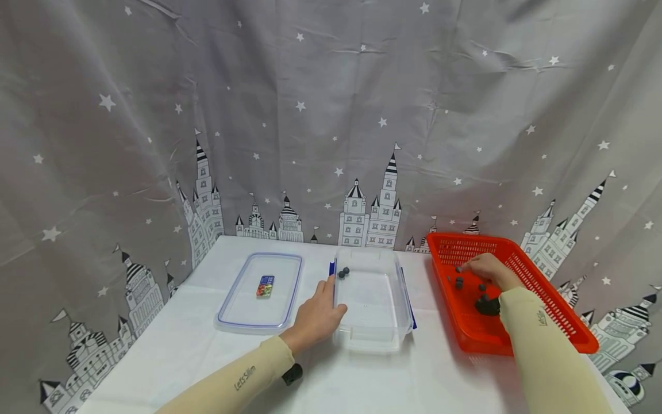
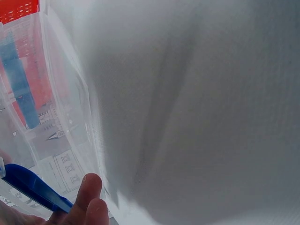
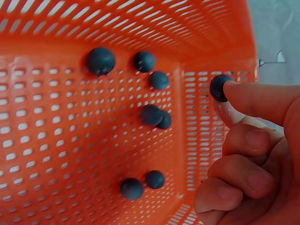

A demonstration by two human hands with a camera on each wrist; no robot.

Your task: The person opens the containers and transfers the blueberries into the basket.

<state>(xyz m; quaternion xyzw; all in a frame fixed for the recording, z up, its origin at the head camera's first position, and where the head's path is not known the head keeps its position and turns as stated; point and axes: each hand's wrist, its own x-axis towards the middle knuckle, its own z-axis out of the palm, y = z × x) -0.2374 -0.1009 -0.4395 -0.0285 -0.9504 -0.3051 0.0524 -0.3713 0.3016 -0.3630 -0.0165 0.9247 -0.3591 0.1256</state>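
My left hand [image 1: 318, 313] grips the left wall of a clear plastic food container [image 1: 368, 307], with the thumb at the rim. In the left wrist view, its fingers [image 2: 89, 192] curl beside a blue latch [image 2: 33, 186] of that container. Two blueberries [image 1: 346, 270] lie inside, near its far left corner. Over the red basket [image 1: 455, 328], my right hand [image 1: 488, 270] pinches a single blueberry [image 3: 217, 88] between thumb and index finger; its other fingers are folded in. Several more blueberries [image 3: 100, 61] rest on the basket's slotted floor.
Left of the container, a clear lid [image 1: 243, 305] with a blue rim lies flat, bearing a small colourful label [image 1: 265, 287]. A white cloth [image 1: 351, 385] covers the table. Behind it hangs a grey curtain [image 1: 320, 132] with stars and castles.
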